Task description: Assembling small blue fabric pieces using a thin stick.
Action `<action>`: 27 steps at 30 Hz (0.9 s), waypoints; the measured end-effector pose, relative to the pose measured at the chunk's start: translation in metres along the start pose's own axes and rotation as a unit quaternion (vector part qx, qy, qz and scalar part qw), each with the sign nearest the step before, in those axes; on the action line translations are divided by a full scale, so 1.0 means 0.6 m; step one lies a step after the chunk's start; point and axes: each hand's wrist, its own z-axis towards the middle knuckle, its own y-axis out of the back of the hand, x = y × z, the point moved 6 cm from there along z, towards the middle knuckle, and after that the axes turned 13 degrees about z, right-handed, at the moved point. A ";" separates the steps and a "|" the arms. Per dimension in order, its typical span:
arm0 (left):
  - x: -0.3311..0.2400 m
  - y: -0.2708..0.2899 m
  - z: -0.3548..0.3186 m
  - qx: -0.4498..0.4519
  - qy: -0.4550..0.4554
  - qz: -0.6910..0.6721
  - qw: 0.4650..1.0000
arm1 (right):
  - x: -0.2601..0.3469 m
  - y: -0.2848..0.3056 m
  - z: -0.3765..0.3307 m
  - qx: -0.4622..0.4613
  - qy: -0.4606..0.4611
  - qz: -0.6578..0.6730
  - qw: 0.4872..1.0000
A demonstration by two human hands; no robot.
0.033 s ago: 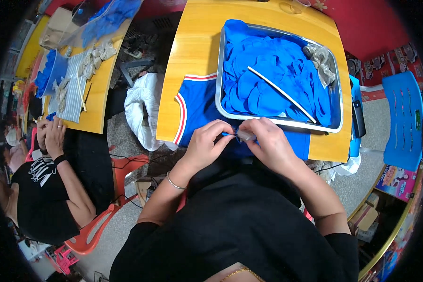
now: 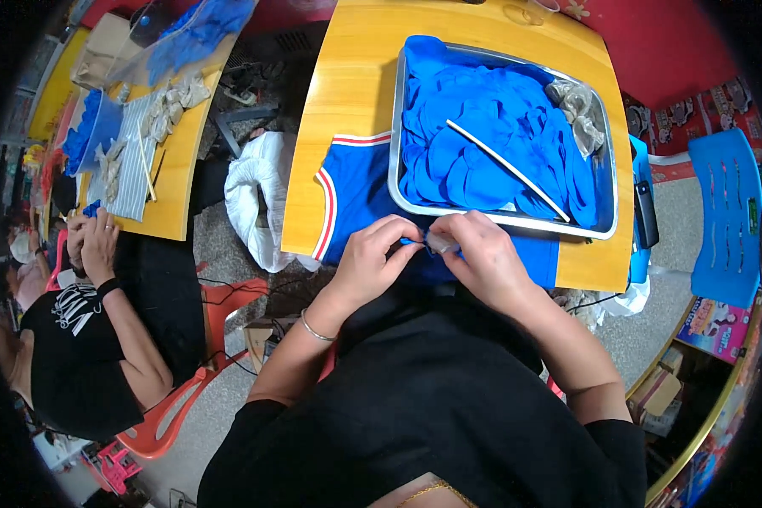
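My left hand (image 2: 372, 258) is closed, its thumb and fingers pinching a small blue fabric piece (image 2: 410, 242). My right hand (image 2: 487, 256), also closed, grips a small pale, crumpled piece (image 2: 442, 243) whose kind I cannot make out. The fingertips of both hands almost meet, just in front of a metal tray (image 2: 504, 219). Many thin blue fabric petals (image 2: 461, 165) fill that tray, with a pale stick (image 2: 508, 170) lying across them. Crumpled beige-grey fabric (image 2: 577, 110) sits in its right corner. Beneath the tray and my hands spreads a blue sleeveless jersey (image 2: 354, 178) with red and white trim.
The yellow wooden table (image 2: 347, 68) carries the tray. At left, a co-worker's hands (image 2: 93, 241) meet at another table (image 2: 173, 199) holding a blue-filled container (image 2: 102, 131). A white bag (image 2: 258, 199) lies between the tables. A blue chair (image 2: 726, 220) stands at right.
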 end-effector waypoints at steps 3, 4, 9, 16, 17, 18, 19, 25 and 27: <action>0.000 0.000 0.001 -0.001 -0.003 -0.006 1.000 | 0.001 0.002 -0.001 -0.058 0.010 0.004 0.998; 0.000 0.000 0.001 -0.001 -0.003 -0.006 1.000 | -0.001 -0.001 -0.003 -0.037 0.006 -0.019 0.999; 0.003 -0.001 -0.002 -0.014 0.001 -0.015 1.000 | -0.003 -0.009 0.000 0.010 0.012 -0.068 0.998; 0.006 -0.004 -0.007 0.007 0.013 -0.008 1.000 | -0.009 -0.025 0.008 0.041 -0.050 -0.154 0.986; 0.007 -0.001 -0.007 0.001 0.020 -0.006 1.000 | -0.011 -0.024 0.010 0.043 -0.062 -0.133 0.988; 0.008 0.001 -0.008 -0.006 0.028 -0.004 1.000 | -0.008 -0.021 0.011 0.044 -0.062 -0.132 0.988; 0.011 0.002 -0.007 -0.006 0.028 -0.003 1.000 | -0.006 -0.013 0.012 0.032 -0.073 -0.067 0.995; 0.010 -0.001 -0.005 -0.008 0.026 -0.022 0.999 | -0.009 -0.013 -0.007 -0.001 -0.010 -0.078 0.997; 0.011 0.000 -0.006 -0.002 0.025 -0.025 0.999 | -0.003 -0.015 -0.007 -0.021 0.010 -0.109 0.994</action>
